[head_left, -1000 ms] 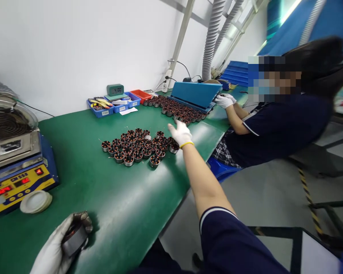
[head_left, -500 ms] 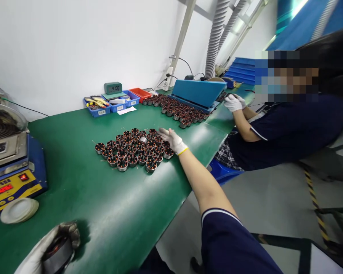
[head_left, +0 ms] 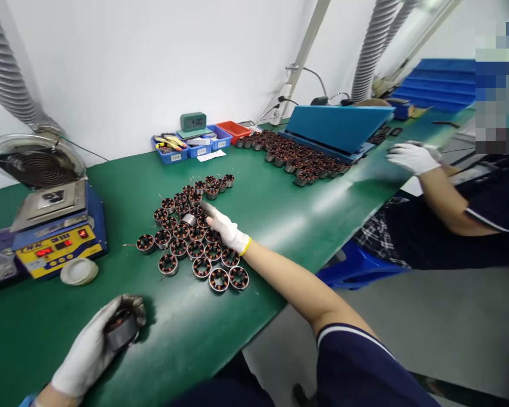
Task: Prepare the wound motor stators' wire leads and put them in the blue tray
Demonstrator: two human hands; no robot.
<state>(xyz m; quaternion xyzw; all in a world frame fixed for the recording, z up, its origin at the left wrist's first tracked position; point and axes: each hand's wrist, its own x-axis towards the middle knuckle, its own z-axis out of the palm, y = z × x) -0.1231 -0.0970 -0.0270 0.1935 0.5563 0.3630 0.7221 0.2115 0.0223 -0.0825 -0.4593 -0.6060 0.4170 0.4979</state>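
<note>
My left hand (head_left: 97,345), in a white glove with darkened fingertips, is wrapped round a motor stator (head_left: 122,334) with a grey metal rim and copper windings, just above the near left part of the table. My right hand (head_left: 224,227), also gloved, reaches into a loose cluster of stators (head_left: 180,247). Its fingers are stretched out over and against the stators at the cluster's right side, and no stator is visibly gripped. One stator (head_left: 189,219) in the middle shows its smooth grey side. Thin wires stick out from several of them.
On the green table (head_left: 186,350), a blue-and-yellow heating unit (head_left: 59,243) stands left, with white discs (head_left: 79,271) before it. Tool bins (head_left: 169,151) and a clock (head_left: 193,121) stand behind. A larger stator group (head_left: 297,155) lies by a blue panel (head_left: 337,130). At right, a co-worker's gloved hands (head_left: 413,157).
My right hand has moved from the cluster's right edge in among the stators. The cluster has spread, with some stators pushed nearer. My view has turned right; my left hand still holds its stator.
</note>
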